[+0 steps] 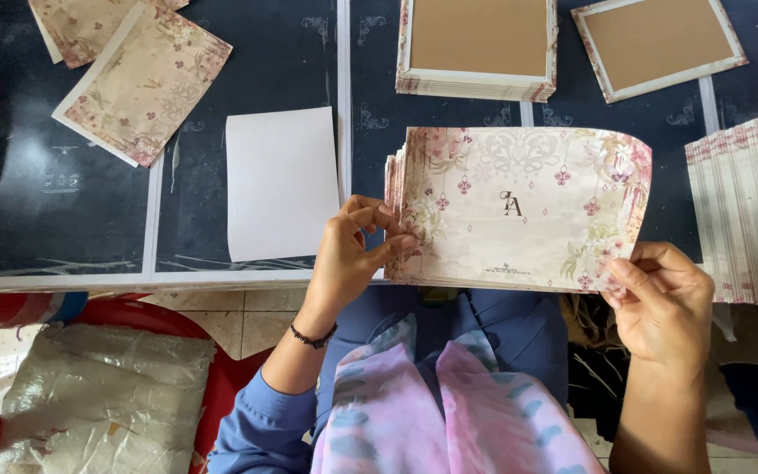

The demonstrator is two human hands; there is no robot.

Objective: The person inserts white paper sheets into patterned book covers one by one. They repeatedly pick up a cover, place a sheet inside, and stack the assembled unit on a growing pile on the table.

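Holding a bowed stack of glossy floral cards (524,211) above the dark table (63,211), your left hand (353,250) pinches its left edge, your right hand (660,303) its lower right corner.

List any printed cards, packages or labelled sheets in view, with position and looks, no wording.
Floral card stack: held by left hand and right hand; cream, pink blossoms.
Brown-backed card pile: top centre, floral rim.
Single brown-backed card: top right, tilted.
Loose floral cards: top left.
Blank white sheet: centre-left.
Striped stack: right edge.
Plastic-wrapped bundle: bottom left.
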